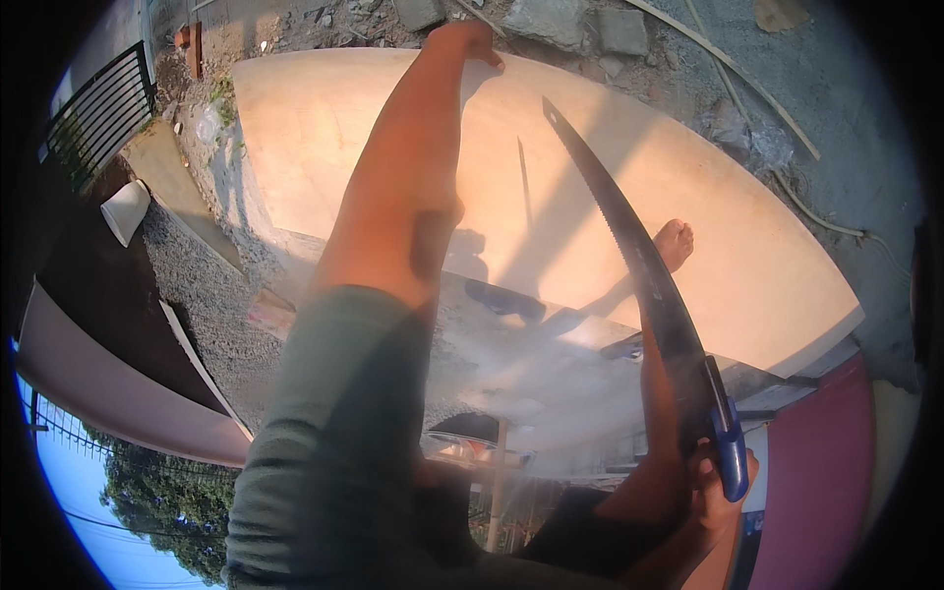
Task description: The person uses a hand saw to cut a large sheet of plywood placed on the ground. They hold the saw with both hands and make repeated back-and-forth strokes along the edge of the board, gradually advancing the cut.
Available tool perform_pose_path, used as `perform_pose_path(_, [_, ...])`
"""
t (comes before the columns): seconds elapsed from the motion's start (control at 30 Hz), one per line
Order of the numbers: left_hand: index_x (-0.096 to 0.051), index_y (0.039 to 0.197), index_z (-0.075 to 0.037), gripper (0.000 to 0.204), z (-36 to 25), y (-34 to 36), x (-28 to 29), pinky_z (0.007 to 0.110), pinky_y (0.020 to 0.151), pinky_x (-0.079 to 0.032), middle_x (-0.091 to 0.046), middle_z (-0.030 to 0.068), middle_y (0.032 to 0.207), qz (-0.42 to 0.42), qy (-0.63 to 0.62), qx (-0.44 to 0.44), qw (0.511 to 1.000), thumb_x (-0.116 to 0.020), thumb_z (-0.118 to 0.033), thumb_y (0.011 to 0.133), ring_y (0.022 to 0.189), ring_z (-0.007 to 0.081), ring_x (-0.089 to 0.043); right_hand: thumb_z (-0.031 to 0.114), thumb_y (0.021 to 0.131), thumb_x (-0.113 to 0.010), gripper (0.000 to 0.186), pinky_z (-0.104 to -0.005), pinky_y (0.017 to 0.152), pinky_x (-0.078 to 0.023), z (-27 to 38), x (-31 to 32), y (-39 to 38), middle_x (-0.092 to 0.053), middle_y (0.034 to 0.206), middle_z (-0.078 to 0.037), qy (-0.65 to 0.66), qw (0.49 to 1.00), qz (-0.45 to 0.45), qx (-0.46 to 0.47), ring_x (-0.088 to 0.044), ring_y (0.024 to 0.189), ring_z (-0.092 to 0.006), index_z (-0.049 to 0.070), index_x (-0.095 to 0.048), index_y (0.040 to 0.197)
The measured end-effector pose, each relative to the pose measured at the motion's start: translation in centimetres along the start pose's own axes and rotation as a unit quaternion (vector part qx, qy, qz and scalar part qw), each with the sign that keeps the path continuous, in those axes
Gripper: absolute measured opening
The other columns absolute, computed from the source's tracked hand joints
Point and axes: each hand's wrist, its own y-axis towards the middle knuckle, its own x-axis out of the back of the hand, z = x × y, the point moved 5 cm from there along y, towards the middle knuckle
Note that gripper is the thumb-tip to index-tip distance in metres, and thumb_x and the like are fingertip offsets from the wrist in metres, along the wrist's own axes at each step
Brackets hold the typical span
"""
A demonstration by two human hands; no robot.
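A large pale wooden board [334,128] with a curved-looking outline lies across the view. My left arm, in a green sleeve, stretches over it. At the board's far edge, my left hand [462,41] is closed, thumb side on the face and other fingers mostly hidden. My right hand [716,492], low on the right, grips the blue handle of a hand saw [639,241]. Its long dark toothed blade points up and left over the board. A thin shadow falls on the wood, apart from the blade. My bare foot [675,244] rests on the board beside the blade.
Broken concrete blocks [546,22] and rubble lie beyond the far edge. Thin strips [733,74] and a pale cord [831,224] are at the upper right. A black metal grille [98,116] and a white bucket-like container [126,212] are at left. A maroon panel [818,472] stands lower right.
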Motion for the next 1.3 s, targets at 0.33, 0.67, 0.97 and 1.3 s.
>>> perform_pose_path(0.33, [-0.075,0.103,-0.004,0.025,-0.1,-1.7,0.2,0.046,0.083,-0.055,-0.073,0.0194,0.103,-0.076,0.057,-0.012,0.995,-0.073,-0.014,0.08,0.098,0.0356,-0.071,0.013,0.071,-0.073,0.016,-0.0307,0.057,-0.048,-1.1,-1.8,0.6,-0.063,0.065,-0.01,-0.043,0.993,0.102,-0.036,-0.063,0.056,-0.022,0.002,-0.064,0.078])
perform_pose_path(0.67, [-0.079,0.094,-0.009,0.021,1.4,-2.4,0.2,0.047,0.078,-0.053,-0.073,0.0197,0.091,-0.15,0.076,-0.028,0.985,-0.076,-0.021,0.078,0.088,0.0336,-0.071,0.013,0.065,-0.07,0.014,-0.0316,0.055,-0.048,0.8,-3.4,1.5,-0.061,0.061,-0.007,-0.125,0.987,0.099,-0.025,-0.062,0.053,-0.0213,0.006,-0.066,0.077])
perform_pose_path(0.97, [-0.079,0.101,-0.01,0.03,4.8,-0.7,0.4,0.042,0.086,-0.052,-0.075,0.0124,0.104,-0.016,-0.017,-0.065,0.998,-0.08,-0.03,0.079,0.098,0.0275,-0.07,0.011,0.06,-0.07,0.009,-0.0316,0.05,-0.044,2.3,-4.6,2.6,-0.063,0.06,-0.005,-0.207,0.975,0.075,-0.024,-0.062,0.052,-0.0217,0.013,-0.068,0.069])
perform_pose_path(1.3, [-0.075,0.121,-0.014,0.045,7.0,2.0,-2.1,0.038,0.101,-0.047,-0.074,0.0081,0.116,0.046,-0.247,-0.065,0.966,-0.076,-0.046,0.089,0.11,0.0204,-0.065,0.033,0.098,-0.051,0.048,-0.0377,0.104,-0.033,-21.2,-13.4,29.1,-0.044,0.128,-0.012,0.26,0.919,-0.282,-0.088,-0.041,0.116,-0.0236,0.001,-0.04,0.133])
